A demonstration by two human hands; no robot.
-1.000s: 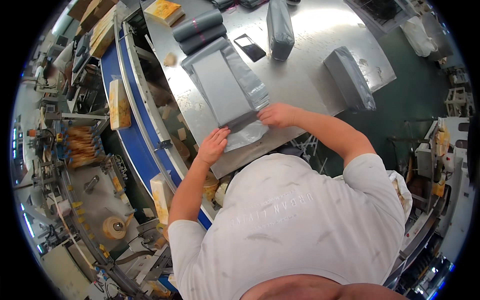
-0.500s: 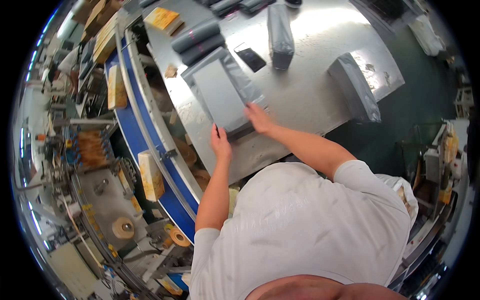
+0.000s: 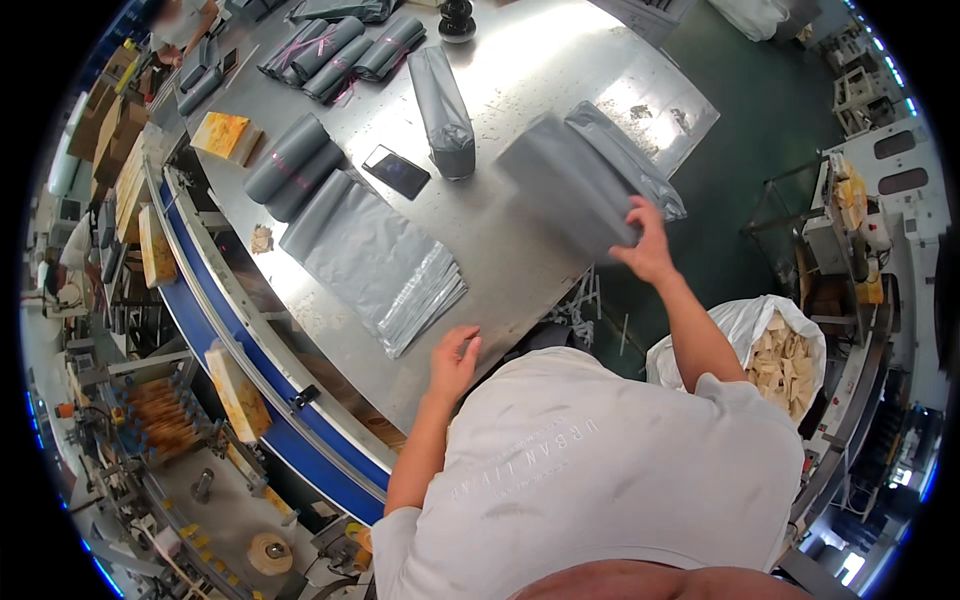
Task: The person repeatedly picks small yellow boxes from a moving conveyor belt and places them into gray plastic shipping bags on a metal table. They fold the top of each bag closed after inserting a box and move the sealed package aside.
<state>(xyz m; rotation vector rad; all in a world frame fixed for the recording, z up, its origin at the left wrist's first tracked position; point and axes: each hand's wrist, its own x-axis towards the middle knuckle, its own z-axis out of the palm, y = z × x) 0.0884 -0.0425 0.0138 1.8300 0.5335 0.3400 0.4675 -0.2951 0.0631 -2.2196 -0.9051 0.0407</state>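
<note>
My right hand (image 3: 648, 245) grips the near end of a long grey plastic-wrapped package (image 3: 565, 185), which is blurred by motion at the right side of the metal table. Beside it lies another grey wrapped package (image 3: 628, 160). My left hand (image 3: 455, 360) hovers by the table's near edge, fingers loosely bent and apart, with nothing in it. Closest to that hand is a stack of flat grey plastic bags (image 3: 370, 260), its open ends fanned toward me. A third grey wrapped package (image 3: 441, 115) stands farther back.
On the metal table (image 3: 500, 285) lie a phone (image 3: 397, 172), rolled grey bag bundles (image 3: 293, 167) and a yellow-and-white pack (image 3: 226, 137). A blue conveyor (image 3: 225, 325) carrying similar packs runs along the left. A white sack of beige scraps (image 3: 780, 365) stands at right; a person (image 3: 185, 25) is far left.
My right hand has carried the grey package from the bag stack to the table's right side. My left hand has let go and drawn back toward me. The view has turned right.
</note>
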